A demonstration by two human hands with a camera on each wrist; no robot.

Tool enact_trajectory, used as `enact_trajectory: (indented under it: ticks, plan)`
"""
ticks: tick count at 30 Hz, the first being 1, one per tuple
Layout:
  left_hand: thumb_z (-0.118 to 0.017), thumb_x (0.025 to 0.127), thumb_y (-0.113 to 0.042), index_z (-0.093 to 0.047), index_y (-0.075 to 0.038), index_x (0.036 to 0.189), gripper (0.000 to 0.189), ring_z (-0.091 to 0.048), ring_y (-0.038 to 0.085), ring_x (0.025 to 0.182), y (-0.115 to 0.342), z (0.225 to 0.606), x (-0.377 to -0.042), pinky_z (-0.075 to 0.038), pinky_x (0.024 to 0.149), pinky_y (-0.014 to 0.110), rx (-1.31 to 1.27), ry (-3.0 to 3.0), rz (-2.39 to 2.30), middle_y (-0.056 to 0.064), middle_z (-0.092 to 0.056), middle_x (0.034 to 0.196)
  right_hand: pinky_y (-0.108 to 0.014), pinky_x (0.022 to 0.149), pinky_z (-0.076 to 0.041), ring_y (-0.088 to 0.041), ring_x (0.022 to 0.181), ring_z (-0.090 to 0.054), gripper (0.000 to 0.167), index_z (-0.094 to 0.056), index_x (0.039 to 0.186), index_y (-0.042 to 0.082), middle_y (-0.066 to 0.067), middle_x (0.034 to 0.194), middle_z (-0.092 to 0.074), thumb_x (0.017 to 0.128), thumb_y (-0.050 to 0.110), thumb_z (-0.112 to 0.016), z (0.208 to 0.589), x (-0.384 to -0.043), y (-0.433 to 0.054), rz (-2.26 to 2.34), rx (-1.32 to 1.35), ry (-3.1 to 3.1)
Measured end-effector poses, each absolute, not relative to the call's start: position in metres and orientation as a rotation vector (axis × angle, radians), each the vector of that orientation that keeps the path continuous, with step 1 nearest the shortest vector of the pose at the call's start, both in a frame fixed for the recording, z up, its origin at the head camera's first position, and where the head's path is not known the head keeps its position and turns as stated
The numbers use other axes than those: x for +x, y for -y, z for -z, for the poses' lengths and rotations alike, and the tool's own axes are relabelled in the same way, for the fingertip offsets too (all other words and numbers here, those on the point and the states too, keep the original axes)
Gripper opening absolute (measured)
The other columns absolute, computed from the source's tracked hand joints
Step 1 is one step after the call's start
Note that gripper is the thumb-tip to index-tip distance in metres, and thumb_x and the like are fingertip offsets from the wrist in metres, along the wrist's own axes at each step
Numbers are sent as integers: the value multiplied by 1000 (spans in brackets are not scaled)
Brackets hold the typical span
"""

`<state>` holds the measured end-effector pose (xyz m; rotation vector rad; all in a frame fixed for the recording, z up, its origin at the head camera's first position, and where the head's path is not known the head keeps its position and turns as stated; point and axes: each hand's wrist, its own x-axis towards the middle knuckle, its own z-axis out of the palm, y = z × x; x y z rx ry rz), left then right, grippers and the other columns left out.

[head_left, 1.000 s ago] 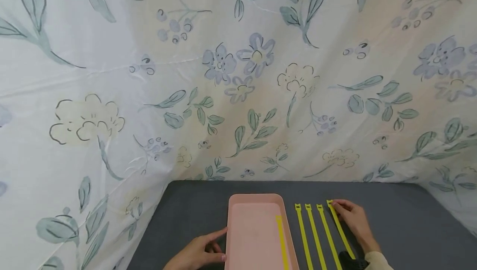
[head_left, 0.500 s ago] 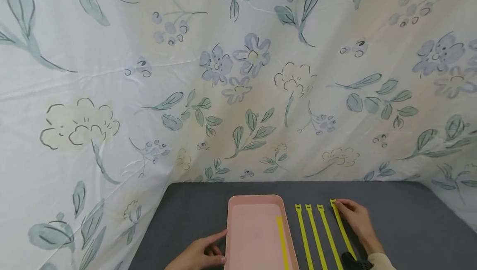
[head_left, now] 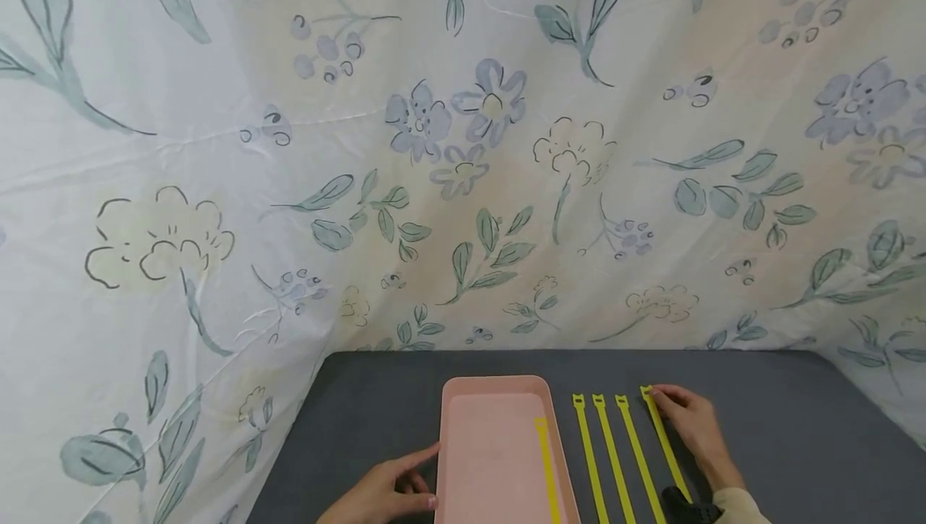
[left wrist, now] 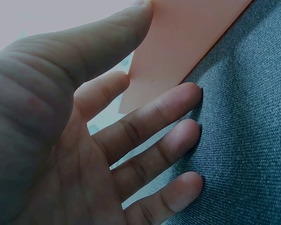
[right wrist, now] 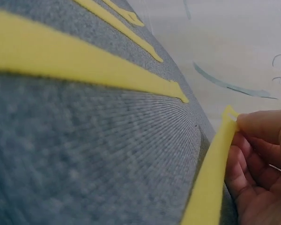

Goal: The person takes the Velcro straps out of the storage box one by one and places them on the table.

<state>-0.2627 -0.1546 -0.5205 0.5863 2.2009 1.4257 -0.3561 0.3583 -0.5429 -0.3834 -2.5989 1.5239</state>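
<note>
My right hand (head_left: 694,431) pinches the slotted head end of a yellow strap (head_left: 667,444), which looks like a reusable cable tie. In the right wrist view this strap (right wrist: 210,173) runs down from the thumb and fingertips. To its left, several more yellow straps (head_left: 610,452) lie side by side on the grey cloth. My left hand (head_left: 383,492) is at the left side of a pink tray (head_left: 492,460), index finger and thumb touching its edge. The left wrist view shows the hand's fingers (left wrist: 159,105) fairly straight beside the tray wall (left wrist: 173,47). One yellow strap (head_left: 547,468) lies inside the tray along its right side.
A dark grey cloth (head_left: 383,395) covers the table. Behind and to the left, a white floral curtain (head_left: 463,146) hangs down to the table's edge. A black band (head_left: 683,508) is worn on the right wrist, partly over the held strap.
The right hand has shifted slightly right with the head of the pinched strap, widening the gap to the neighbouring strap. The left hand and tray stay in place.
</note>
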Motion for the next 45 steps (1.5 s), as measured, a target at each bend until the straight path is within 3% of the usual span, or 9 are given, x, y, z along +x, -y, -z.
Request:
enact_trajectory:
  ticks: [11,15,20,28,34,40,45]
  plan:
    - [-73,95,-24,-39,-10,156,72,-61,5,80,153,513,-258,-48,69,22,560,-2240,-1429,3,-70,95,-26,68,-51,-7,80,-62,50,-62,132,-3,-19,121,-69,102,37,-60,536,-357,-358,-1517,-374,2616]
    - [-73,94,-25,-40,-10,156,72,-61,5,80,153,512,-257,-48,69,22,554,-2260,-1417,2,-70,94,-29,71,-52,-7,79,-62,51,-61,134,-2,-23,128,-65,102,37,-59,534,-357,-357,-1489,-364,2631]
    - [-74,94,-29,-40,-12,156,73,-62,5,81,153,513,-256,-48,70,22,557,-2248,-1428,-2,-70,93,-32,74,-53,-7,80,-62,55,-60,135,-3,-23,125,-66,104,41,-54,534,-357,-357,-1503,-380,2609]
    - [-70,95,-38,-38,-16,157,73,-64,7,85,154,517,-262,-50,70,24,605,-2235,-1378,-6,-70,96,-23,70,-55,-1,80,-64,59,-56,137,-5,0,103,-70,105,44,-50,537,-354,-363,-1665,-434,2464]
    - [-74,93,-29,-41,-15,156,72,-63,7,82,150,517,-257,-48,69,24,548,-2242,-1409,-2,-70,94,-23,74,-56,0,83,-64,68,-47,143,-7,11,95,-67,104,48,-51,535,-353,-369,-1881,-446,2368]
    - [-73,94,-30,-41,-15,156,72,-63,8,83,152,518,-257,-49,70,24,565,-2228,-1425,-1,-70,94,-23,80,-56,0,91,-65,81,-44,144,-6,14,99,-68,98,60,-52,516,-354,-368,-1955,-319,2370]
    - [-72,94,-42,-39,-21,158,75,-64,6,85,163,539,-273,-50,71,25,647,-2236,-1376,-6,-71,95,-24,84,-56,1,96,-67,72,-49,140,-1,16,105,-68,100,58,-51,483,-359,-356,-1917,-132,2340]
